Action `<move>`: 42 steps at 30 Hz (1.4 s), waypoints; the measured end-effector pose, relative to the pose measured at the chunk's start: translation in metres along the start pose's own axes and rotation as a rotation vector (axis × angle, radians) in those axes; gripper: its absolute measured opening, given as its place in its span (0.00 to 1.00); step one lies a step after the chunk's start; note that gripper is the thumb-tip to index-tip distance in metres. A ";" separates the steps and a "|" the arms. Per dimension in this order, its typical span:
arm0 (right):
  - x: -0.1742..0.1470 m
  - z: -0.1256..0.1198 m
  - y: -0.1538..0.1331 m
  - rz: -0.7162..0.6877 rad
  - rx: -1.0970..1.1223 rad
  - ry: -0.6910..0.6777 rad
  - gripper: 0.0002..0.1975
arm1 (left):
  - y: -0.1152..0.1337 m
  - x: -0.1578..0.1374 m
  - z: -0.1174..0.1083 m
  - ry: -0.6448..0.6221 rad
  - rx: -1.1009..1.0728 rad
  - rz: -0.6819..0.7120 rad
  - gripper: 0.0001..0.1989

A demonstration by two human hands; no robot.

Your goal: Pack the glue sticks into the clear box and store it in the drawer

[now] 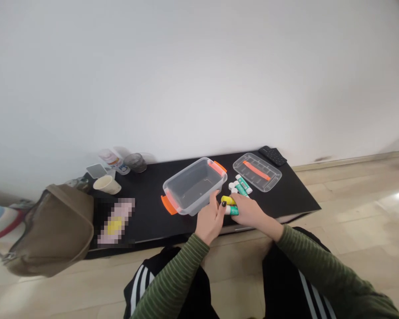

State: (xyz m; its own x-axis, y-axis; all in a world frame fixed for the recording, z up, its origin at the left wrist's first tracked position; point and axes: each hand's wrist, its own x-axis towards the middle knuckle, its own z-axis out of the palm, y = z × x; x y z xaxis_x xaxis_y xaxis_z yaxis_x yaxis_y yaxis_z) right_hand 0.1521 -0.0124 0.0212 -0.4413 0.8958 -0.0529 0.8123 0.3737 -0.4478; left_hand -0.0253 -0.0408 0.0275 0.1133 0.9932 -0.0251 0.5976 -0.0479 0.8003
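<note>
My right hand (248, 210) is closed around glue sticks near the table's front edge. A yellow glue stick (227, 200) and a green-and-white glue stick (232, 210) stick out from under its fingers. Beside it, my left hand (209, 220) has its thumb and forefinger apart, the thumb tip by the yellow stick and the forefinger near the box wall. Several more green-and-white glue sticks (244, 184) lie just beyond the right hand. The clear plastic box (194, 185) with orange latches stands open to the left, with no glue sticks visible in it.
The box's clear lid (271, 185) with an orange handle lies at the right, before a black keyboard-like object (273, 156). At the left are a paper cup (107, 185), a bottle (115, 161), a grey round container (135, 162) and a brown bag (58, 230).
</note>
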 end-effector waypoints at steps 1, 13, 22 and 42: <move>-0.002 0.002 0.003 -0.005 -0.013 -0.028 0.22 | 0.003 0.000 0.002 -0.012 0.119 0.005 0.26; -0.004 -0.007 0.015 0.076 -0.293 0.094 0.17 | 0.009 0.033 0.026 0.003 0.185 -0.137 0.18; 0.031 -0.022 0.096 0.578 0.087 0.067 0.22 | -0.005 0.042 0.057 -0.142 0.803 -0.034 0.21; 0.049 0.007 0.083 0.457 -0.201 0.196 0.28 | -0.014 0.086 0.078 0.005 0.766 -0.012 0.17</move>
State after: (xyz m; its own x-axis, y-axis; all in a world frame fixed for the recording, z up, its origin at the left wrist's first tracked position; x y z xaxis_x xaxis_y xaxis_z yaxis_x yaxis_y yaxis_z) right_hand 0.1950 0.0602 -0.0248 0.0380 0.9989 -0.0260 0.9703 -0.0431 -0.2379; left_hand 0.0378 0.0368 -0.0328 0.1003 0.9946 -0.0270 0.9823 -0.0947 0.1614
